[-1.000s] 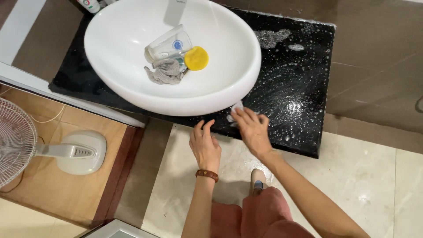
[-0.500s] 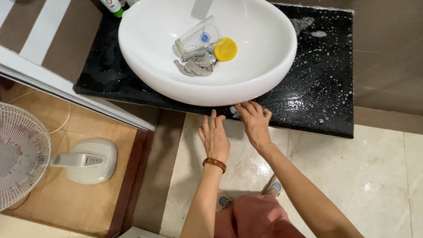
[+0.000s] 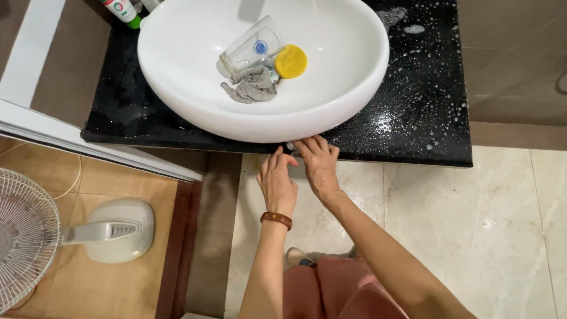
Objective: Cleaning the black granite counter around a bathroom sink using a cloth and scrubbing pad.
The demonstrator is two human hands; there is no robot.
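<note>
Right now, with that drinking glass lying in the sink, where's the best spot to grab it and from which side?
Grip the glass around its clear side wall, coming straight down from above. It lies tipped on its side in the white sink, so the round wall faces up and looks free to reach. Its lower end rests against the grey cloth and yellow sponge, so that side is crowded.

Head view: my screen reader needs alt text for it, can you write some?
A person's right hand and left hand reach the front edge of a wet, soapy black counter just below a white basin. In the basin lie a tipped glass, a grey cloth and a yellow sponge. A white fan stands on the floor.
</note>
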